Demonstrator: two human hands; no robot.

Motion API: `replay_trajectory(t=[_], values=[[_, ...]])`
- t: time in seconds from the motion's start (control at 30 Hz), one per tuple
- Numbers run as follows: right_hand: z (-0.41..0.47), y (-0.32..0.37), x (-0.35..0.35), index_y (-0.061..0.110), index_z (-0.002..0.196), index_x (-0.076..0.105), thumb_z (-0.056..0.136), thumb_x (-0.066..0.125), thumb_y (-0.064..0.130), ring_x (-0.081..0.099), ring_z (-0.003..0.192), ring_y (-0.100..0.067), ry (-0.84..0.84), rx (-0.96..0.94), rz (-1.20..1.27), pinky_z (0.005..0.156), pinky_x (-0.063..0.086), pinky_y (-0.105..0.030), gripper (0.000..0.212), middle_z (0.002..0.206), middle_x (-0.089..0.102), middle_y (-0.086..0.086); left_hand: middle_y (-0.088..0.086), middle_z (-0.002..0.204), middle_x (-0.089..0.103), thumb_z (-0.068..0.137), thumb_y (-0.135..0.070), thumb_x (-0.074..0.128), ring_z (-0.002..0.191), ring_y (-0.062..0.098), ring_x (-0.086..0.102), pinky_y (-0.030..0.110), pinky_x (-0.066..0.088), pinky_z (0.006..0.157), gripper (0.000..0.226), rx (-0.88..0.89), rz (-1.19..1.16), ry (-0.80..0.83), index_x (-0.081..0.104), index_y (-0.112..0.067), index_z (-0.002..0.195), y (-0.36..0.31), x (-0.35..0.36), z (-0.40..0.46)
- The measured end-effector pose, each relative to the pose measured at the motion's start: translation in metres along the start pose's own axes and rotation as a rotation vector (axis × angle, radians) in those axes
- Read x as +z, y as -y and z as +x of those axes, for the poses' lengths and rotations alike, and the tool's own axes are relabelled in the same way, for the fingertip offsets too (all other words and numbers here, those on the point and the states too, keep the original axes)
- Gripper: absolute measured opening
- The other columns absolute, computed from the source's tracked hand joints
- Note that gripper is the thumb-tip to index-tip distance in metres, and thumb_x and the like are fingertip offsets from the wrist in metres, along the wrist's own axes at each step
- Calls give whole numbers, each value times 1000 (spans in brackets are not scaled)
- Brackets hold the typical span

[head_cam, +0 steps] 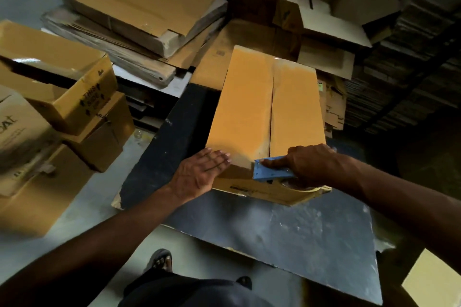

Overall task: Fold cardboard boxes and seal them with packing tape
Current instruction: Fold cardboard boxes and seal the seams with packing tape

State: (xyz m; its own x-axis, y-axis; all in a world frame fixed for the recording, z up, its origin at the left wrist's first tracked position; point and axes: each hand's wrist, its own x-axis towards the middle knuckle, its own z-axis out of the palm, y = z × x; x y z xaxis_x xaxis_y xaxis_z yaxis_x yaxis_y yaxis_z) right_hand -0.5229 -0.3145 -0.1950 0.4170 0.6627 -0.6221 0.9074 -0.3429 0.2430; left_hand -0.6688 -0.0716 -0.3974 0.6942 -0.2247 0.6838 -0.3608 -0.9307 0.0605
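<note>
1. At the far left, assembled cartons (57, 97) sat stacked on the pale floor, one printed "THIS SIDE".
2. Behind them, toward the far side, flattened cardboard sheets (139, 5) lay piled.
3. The left hand (199, 172), fingers straight and flat, pressed on the near left corner of the cardboard box (264, 117).
4. That box lay on the dark tabletop (287, 237), its two top flaps closed and meeting along a centre seam.
5. The right hand (309, 164) gripped a blue tape dispenser (272, 169), index finger stretched along it, at the box's near edge.
6. A tape roll showed partly beneath that hand.
</note>
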Motion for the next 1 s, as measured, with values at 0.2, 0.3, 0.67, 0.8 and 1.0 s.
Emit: replay_trajectory(t=[0.2, 0.3, 0.67, 0.8, 1.0], values=[[-25, -24, 22, 60, 156, 1, 98, 60, 54, 58, 105, -16, 15, 55, 81, 87, 57, -41, 83, 124, 54, 1, 8, 143, 63, 91, -11, 63, 132, 23, 60, 44, 47, 113, 46, -44, -25, 54, 67, -8, 136, -4, -1, -1], [-22, -22, 23, 63, 154, 1, 98, 57, 57, 58, 107, -18, -12, 76, 72, 82, 55, -41, 79, 123, 53, 0, 8, 145, 61, 89, -11, 65, 135, 22, 58, 46, 46, 112, 49, -61, -40, 67, 65, -8, 138, -4, -1, -2], [-13, -12, 8, 52, 157, 24, 98, 64, 34, 57, 105, -23, -49, 61, 67, 82, 51, -39, 73, 123, 57, -2, 13, 147, 59, 80, -47, 65, 138, 29, 54, 52, 37, 117, 74, -235, 44, 238, 62, -4, 140, -52, -12, 30], [-11, -11, 8, 50, 156, 30, 99, 60, 28, 61, 102, -24, -74, 8, 44, 73, 52, -36, 68, 121, 59, -2, 10, 148, 59, 81, -57, 62, 137, 23, 55, 43, 34, 121, 80, -171, 41, 365, 59, -6, 143, -85, 4, 60], [-18, -24, 7, 43, 155, 36, 99, 61, 22, 59, 100, -19, -64, -20, 63, 70, 47, -32, 64, 125, 61, 0, 1, 134, 69, 69, -52, 84, 120, 15, 67, 35, 47, 108, 73, -188, 70, 447, 70, -18, 131, -86, 7, 69]])
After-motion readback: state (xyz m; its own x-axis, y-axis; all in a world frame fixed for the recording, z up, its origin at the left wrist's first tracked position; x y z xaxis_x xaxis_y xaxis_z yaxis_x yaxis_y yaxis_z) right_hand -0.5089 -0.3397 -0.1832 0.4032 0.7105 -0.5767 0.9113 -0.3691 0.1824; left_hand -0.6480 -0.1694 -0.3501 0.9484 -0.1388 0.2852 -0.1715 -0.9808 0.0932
